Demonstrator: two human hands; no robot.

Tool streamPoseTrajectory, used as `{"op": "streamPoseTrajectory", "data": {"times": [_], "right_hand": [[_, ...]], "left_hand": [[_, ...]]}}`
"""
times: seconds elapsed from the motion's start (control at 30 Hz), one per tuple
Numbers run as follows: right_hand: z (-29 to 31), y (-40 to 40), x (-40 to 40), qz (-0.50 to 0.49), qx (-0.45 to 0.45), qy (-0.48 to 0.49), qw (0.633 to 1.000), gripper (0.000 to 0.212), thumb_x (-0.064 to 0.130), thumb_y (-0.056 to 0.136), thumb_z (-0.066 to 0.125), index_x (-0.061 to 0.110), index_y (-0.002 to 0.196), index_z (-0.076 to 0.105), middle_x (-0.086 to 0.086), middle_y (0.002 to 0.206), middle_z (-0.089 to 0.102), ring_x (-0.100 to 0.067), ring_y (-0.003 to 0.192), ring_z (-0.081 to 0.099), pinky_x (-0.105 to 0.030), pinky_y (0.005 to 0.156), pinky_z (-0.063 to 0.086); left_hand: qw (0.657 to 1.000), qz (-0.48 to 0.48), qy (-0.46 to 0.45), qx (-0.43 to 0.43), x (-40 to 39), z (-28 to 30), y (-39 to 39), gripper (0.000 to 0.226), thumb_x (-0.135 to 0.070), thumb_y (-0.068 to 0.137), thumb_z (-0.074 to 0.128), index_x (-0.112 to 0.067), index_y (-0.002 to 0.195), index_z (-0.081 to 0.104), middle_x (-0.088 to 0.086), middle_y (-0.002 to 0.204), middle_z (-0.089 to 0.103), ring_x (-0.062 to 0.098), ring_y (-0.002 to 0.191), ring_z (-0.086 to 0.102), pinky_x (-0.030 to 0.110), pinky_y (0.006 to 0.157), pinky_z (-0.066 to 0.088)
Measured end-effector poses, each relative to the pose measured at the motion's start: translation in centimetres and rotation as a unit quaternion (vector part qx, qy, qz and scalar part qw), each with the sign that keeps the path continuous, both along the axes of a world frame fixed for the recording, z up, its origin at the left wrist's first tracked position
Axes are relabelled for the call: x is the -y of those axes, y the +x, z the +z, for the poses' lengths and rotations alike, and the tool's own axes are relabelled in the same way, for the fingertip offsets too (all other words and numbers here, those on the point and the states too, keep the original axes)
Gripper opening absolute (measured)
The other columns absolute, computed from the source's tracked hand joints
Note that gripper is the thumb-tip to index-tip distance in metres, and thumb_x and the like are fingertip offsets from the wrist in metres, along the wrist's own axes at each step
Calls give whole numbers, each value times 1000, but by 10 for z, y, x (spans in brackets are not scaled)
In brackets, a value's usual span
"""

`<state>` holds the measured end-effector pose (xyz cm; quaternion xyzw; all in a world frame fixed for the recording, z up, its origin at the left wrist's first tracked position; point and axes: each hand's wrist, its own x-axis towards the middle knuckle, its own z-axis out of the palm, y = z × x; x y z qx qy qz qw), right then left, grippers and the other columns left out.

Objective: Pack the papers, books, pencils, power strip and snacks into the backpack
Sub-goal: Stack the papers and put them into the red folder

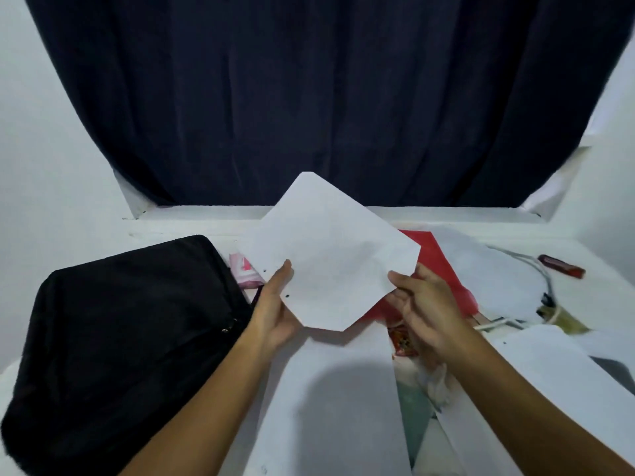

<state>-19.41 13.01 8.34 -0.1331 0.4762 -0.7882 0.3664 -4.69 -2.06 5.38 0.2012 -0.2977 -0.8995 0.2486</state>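
Observation:
I hold a white sheet of paper [330,255] up above the table, turned like a diamond. My left hand [275,304] grips its left edge, thumb on top. My right hand [422,307] pinches its right lower edge. The black backpack [123,338] lies flat on the left, its zipper pull near my left wrist. More white sheets [330,407] lie under my forearms. A red book [443,269] lies behind the held sheet. The power strip's white cable [536,269] and plug end sit at the right, partly under paper. A red snack packet [403,341] shows below my right hand.
A pink packet [245,271] lies between the backpack and the held sheet. A red and dark pen-like item [560,266] rests at the far right. A dark curtain [326,97] hangs behind the white table [178,230]. A teal and pale cover [417,407] peeks between the sheets.

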Motion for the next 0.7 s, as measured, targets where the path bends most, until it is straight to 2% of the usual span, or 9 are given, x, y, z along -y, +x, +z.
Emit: {"op": "streamPoseTrajectory", "data": {"times": [0.07,0.17,0.27,0.33,0.4,0.43,0.5,0.6,0.7], "right_hand": [[-3,1,-13,37,-23,16,999,27,-6,88,55,-1,115,57,-19,106,68,-26,78,71,-33,66,61],[-10,-9,-32,157,-33,87,983,35,24,91,55,2,118,54,-25,115,64,-42,97,67,-54,87,54],[-30,-21,-42,168,-93,254,948,38,33,96,51,-2,108,58,-24,100,65,-42,90,64,-47,82,51],[-46,-20,-41,169,-224,369,886,23,17,91,58,-5,97,60,-19,84,57,-34,73,57,-43,69,45],[-61,-18,-36,188,-358,469,785,25,14,84,64,-8,95,61,-19,78,62,-28,67,60,-40,62,49],[-65,-14,-34,196,-380,490,760,24,15,82,66,-5,95,62,-17,80,66,-24,67,62,-39,64,53],[-71,-7,-31,180,-373,491,767,23,17,78,71,5,97,62,-8,80,69,-17,64,64,-32,60,54],[-78,-2,-30,123,-286,456,834,21,12,72,76,4,87,63,-4,58,63,-11,42,54,-22,43,40],[-78,5,-28,114,-240,450,852,25,17,68,82,8,68,59,-5,54,53,-13,43,45,-22,45,32]], "left_hand": [[998,25,-53,35,9,2,-3,41,-7,96,49,-3,136,50,13,118,68,28,101,69,42,86,57],[987,59,-112,97,29,9,11,46,6,90,52,-2,135,50,16,122,65,30,106,66,40,83,57],[970,82,-178,145,45,15,39,47,7,84,58,-1,131,54,17,124,64,30,105,66,37,74,60],[960,79,-207,171,46,16,57,42,9,85,58,-1,126,57,15,118,68,25,95,71,33,67,60],[953,78,-222,190,46,14,72,36,9,86,58,-4,120,61,12,112,70,22,88,73,31,62,59],[952,78,-225,194,46,12,79,34,8,86,58,-5,118,62,11,111,71,22,88,73,30,62,59],[949,80,-231,200,46,8,91,34,8,86,58,-6,116,63,10,111,71,22,90,73,30,62,59],[945,79,-236,211,45,1,107,36,7,86,59,-6,119,62,9,112,72,24,94,72,31,65,60],[943,83,-229,225,45,-7,120,37,5,85,60,-6,120,61,11,115,71,26,98,71,33,68,60]]}}
